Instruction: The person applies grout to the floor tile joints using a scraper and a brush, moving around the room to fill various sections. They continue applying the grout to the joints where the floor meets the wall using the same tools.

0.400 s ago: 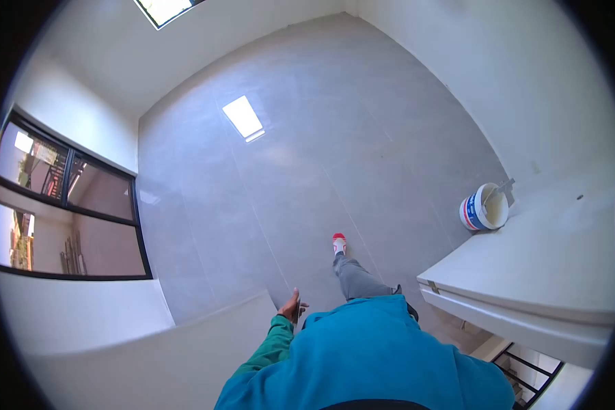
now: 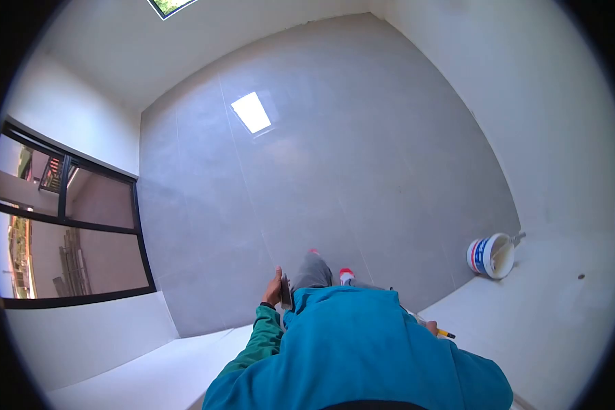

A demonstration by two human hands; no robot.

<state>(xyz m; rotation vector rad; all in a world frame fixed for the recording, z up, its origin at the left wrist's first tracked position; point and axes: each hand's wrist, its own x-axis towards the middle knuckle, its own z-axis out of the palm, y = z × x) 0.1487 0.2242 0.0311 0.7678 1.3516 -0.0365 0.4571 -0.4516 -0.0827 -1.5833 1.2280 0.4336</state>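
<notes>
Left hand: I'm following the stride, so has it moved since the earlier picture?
Yes: the left hand has moved forward, judged against the black window frame.

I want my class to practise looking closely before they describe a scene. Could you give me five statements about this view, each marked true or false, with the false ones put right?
1. The left hand holds a dark, flat object. True.
2. The bucket is at the left side of the view. False: it is at the right side.
3. A yellow-and-black handle shows at the right hand. True.
4. The large window's frame is white. False: it is black.
5. A bright patch shows on the grey floor. True.
</notes>
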